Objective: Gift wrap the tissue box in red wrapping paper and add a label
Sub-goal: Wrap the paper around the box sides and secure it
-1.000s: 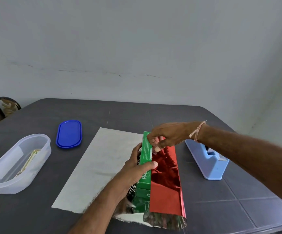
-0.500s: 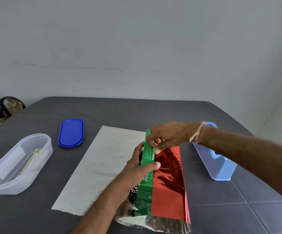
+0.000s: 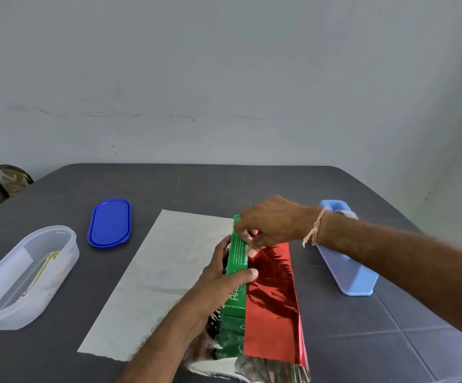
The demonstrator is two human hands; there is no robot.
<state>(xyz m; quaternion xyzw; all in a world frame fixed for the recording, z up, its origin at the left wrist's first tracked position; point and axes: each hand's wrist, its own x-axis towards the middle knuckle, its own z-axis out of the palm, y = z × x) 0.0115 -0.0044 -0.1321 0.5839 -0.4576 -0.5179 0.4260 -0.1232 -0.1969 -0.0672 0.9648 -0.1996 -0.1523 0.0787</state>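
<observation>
The green tissue box [image 3: 236,272] is stood on its narrow side near the middle of the dark grey table [image 3: 362,341], with its long axis running from near to far. Its right face is covered by the red paper [image 3: 274,313], which is drawn up to the box's top edge and hangs past the near end, where a shiny silver underside is shown. A pale sheet [image 3: 155,275] is spread flat on the table to the left of the box.

The box is gripped by the left hand [image 3: 224,280]: the thumb is laid across the top edge with its tip touching the red paper, and the fingers are curled round the left face. The paper's upper edge is pinched against the far part of the box by the curled fingertips of the right hand [image 3: 268,222]; a thread band [image 3: 315,230] is worn on that wrist.

A light blue tape dispenser [image 3: 348,269] is set to the right, partly hidden behind the right forearm. A blue lid [image 3: 110,223] is laid far left of the sheet, and a clear plastic tub [image 3: 25,275] is placed at the left edge.
</observation>
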